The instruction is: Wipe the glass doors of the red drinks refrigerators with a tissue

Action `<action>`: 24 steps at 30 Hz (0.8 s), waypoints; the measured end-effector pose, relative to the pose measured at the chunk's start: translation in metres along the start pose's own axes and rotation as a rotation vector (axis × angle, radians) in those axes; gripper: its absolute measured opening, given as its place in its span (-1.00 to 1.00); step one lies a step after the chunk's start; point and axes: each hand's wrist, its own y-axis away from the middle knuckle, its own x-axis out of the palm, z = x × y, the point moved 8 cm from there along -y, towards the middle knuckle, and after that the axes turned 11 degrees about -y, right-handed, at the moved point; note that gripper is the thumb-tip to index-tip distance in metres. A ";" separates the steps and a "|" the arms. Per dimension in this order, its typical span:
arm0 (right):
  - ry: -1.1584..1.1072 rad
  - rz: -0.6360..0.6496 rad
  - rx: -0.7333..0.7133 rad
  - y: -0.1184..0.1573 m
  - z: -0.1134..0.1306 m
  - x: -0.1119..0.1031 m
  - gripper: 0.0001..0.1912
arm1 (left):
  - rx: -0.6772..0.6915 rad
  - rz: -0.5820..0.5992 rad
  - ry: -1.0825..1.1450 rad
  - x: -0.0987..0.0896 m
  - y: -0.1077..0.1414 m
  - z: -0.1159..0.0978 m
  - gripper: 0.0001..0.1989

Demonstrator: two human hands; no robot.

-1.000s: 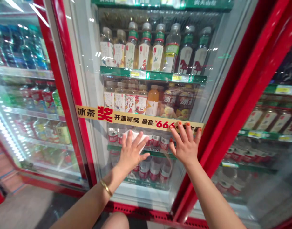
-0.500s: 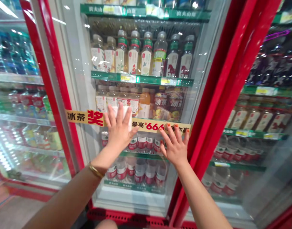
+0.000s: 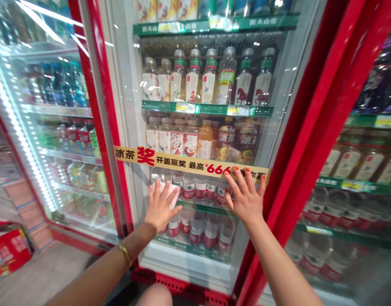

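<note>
A white cloth (image 3: pixel 165 190) lies flat against the glass door (image 3: pixel 128 127) of a red drinks cooler (image 3: pixel 105 127), pinned there by the spread fingers of the left hand (image 3: pixel 160 207). At that hand's 3 o'clock, the right hand (image 3: pixel 245 199) stands open and empty, its 5 fingers apart at the glass. At 12 o'clock from both runs a yellow promotional strip (image 3: pixel 182 163); bottled water (image 3: pixel 197 229) stands behind the glass.
</note>
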 end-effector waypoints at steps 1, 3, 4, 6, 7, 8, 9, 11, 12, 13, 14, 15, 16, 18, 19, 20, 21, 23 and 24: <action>-0.006 -0.008 0.002 0.000 0.000 0.000 -0.18 | -0.079 0.006 -0.008 -0.003 -0.028 0.021 -0.17; -0.010 -0.033 -0.005 0.000 0.001 -0.001 -0.15 | -0.223 0.026 0.020 -0.012 -0.092 0.053 -0.14; -0.011 -0.047 -0.011 0.000 0.002 -0.002 -0.13 | -0.267 0.023 0.050 -0.017 -0.124 0.060 -0.13; -0.010 -0.062 -0.021 -0.001 0.003 -0.003 -0.12 | -0.262 -0.015 0.076 -0.028 -0.174 0.054 -0.12; -0.010 -0.061 -0.022 -0.001 0.003 -0.003 -0.12 | -0.231 -0.029 0.078 -0.032 -0.188 0.041 -0.11; -0.009 -0.053 -0.019 -0.001 0.002 -0.003 -0.12 | -0.188 -0.036 0.072 -0.033 -0.193 0.024 -0.09; -0.007 -0.039 -0.016 -0.001 0.002 -0.002 -0.12 | -0.137 -0.035 0.062 -0.032 -0.187 0.004 -0.08; 0.001 -0.013 -0.013 -0.001 0.002 -0.001 -0.12 | -0.013 -0.014 0.038 -0.022 -0.148 -0.040 -0.05; 0.005 -0.008 -0.014 -0.001 0.002 -0.002 -0.12 | 0.057 -0.003 0.029 -0.015 -0.117 -0.059 -0.05; 0.007 -0.008 -0.015 -0.001 0.002 -0.002 -0.13 | 0.132 0.011 0.021 -0.007 -0.082 -0.075 -0.07; 0.007 -0.009 -0.016 -0.001 0.003 -0.003 -0.13 | 0.189 0.026 0.016 0.001 -0.047 -0.084 -0.10; 0.006 -0.012 -0.017 -0.001 0.003 -0.004 -0.12 | 0.223 0.045 0.013 0.010 -0.015 -0.087 -0.15; 0.004 -0.012 -0.018 -0.001 0.003 -0.004 -0.12 | 0.220 0.078 0.005 0.018 0.010 -0.081 -0.21; 0.002 0.002 -0.014 -0.001 0.003 -0.002 -0.11 | 0.166 0.099 0.006 0.026 0.033 -0.051 -0.32; 0.003 0.010 -0.008 -0.001 0.003 -0.001 -0.11 | 0.097 0.108 0.005 0.026 0.029 -0.029 -0.33; 0.004 0.017 0.000 0.000 0.002 0.000 -0.11 | 0.011 0.112 0.009 0.023 0.014 -0.004 -0.30; 0.005 0.021 0.007 0.000 0.002 0.001 -0.11 | -0.101 0.116 0.016 0.017 -0.009 0.023 -0.25; 0.010 0.022 0.014 0.001 0.001 0.002 -0.13 | -0.316 0.122 0.074 0.000 -0.068 0.067 -0.13; 0.015 0.018 0.013 0.001 0.001 0.001 -0.14 | -0.355 0.090 0.113 -0.010 -0.102 0.078 -0.10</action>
